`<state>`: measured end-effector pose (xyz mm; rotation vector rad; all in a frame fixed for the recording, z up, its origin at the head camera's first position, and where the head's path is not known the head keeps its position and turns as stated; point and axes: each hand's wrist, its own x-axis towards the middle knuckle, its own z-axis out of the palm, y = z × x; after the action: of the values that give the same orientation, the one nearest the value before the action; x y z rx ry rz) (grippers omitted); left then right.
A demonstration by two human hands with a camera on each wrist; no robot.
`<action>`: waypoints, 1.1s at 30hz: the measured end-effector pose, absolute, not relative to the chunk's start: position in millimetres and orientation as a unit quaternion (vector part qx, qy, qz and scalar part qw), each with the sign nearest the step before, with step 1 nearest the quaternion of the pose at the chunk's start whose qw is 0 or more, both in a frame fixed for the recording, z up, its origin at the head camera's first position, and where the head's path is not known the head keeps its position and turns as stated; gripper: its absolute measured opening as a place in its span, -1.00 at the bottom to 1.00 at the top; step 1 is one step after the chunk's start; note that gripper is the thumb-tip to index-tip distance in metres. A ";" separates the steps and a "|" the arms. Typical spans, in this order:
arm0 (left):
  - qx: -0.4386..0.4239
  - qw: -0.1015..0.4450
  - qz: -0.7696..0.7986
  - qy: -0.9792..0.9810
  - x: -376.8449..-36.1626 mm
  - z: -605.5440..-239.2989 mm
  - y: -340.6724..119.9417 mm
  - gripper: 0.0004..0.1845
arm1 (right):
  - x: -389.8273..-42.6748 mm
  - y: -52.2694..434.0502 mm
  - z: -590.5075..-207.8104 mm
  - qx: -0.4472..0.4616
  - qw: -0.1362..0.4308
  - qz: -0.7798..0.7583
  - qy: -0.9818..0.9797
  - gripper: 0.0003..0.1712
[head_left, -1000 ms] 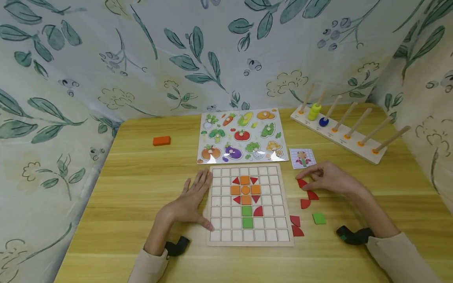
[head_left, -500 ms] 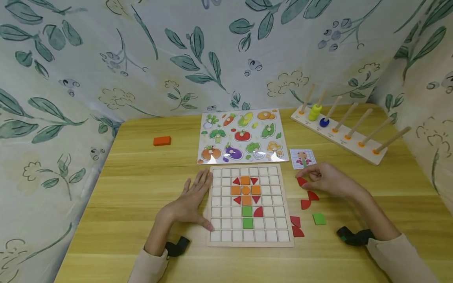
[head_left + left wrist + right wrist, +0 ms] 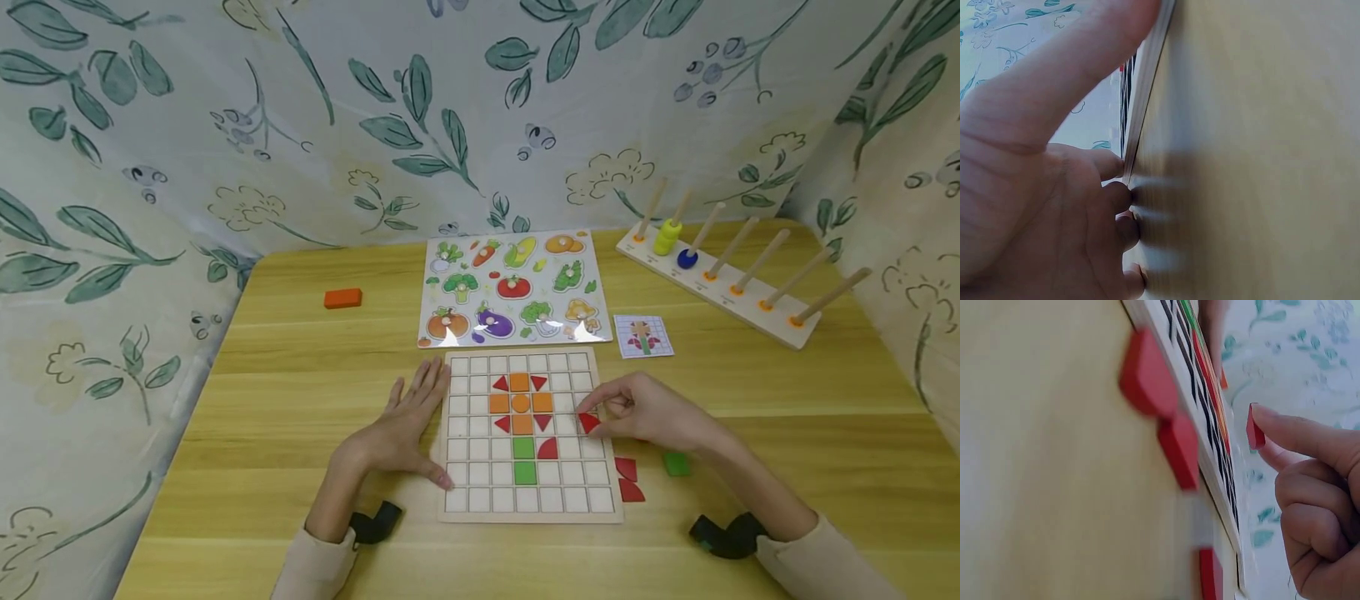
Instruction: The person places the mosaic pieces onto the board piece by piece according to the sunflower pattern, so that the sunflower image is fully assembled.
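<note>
My right hand [image 3: 648, 412] pinches a red quarter-circle piece [image 3: 588, 423] between thumb and fingers, over the right columns of the gridded wooden board [image 3: 467, 500]. In the right wrist view the red piece [image 3: 1255, 428] is held clear of the board. My left hand [image 3: 390, 433] lies spread along the board's left edge, fingertips and thumb touching the frame. Set in the grid are orange squares [image 3: 519, 382], an orange circle [image 3: 521, 403], small red triangles [image 3: 542, 422], two green squares [image 3: 523, 472] and one red quarter-circle [image 3: 548, 448].
Two loose red quarter-circles [image 3: 626, 469] lie against the board's right edge. A green square [image 3: 677, 464] sits partly under my right wrist. Behind are a pattern card [image 3: 643, 336], a vegetable puzzle [image 3: 513, 312] and a pegged rack [image 3: 750, 300]. An orange block [image 3: 342, 298] lies far left.
My right hand has lifted the red quarter-circle off the table and carried it left over the board. The left hand stays in place.
</note>
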<state>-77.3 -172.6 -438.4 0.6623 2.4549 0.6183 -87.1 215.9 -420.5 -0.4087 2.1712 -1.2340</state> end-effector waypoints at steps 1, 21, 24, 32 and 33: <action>0.245 0.260 0.229 0.906 -77.4 -438.6 -172.7 0.68 | -84.1 210.5 -420.7 -0.154 0.308 -0.467 0.815 -0.64; 0.244 0.260 0.235 0.904 -77.1 -436.8 -172.8 0.67 | -76.9 198.1 -429.8 -0.186 0.317 -0.456 0.810 -0.75; 0.243 0.260 0.232 0.905 -77.1 -436.5 -173.1 0.68 | -78.2 198.5 -430.6 -0.184 0.325 -0.461 0.805 -0.77; 0.245 0.258 0.232 0.905 -77.6 -436.4 -172.6 0.68 | -78.5 194.2 -434.5 -0.174 0.316 -0.449 0.818 -0.79; 0.245 0.257 0.232 0.905 -77.6 -436.4 -172.6 0.68 | -78.5 193.6 -434.9 -0.173 0.314 -0.449 0.819 -0.78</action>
<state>-77.6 -172.6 -436.4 0.6653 2.4558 0.6296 -78.5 193.6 -434.9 -0.4558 2.1591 -1.1826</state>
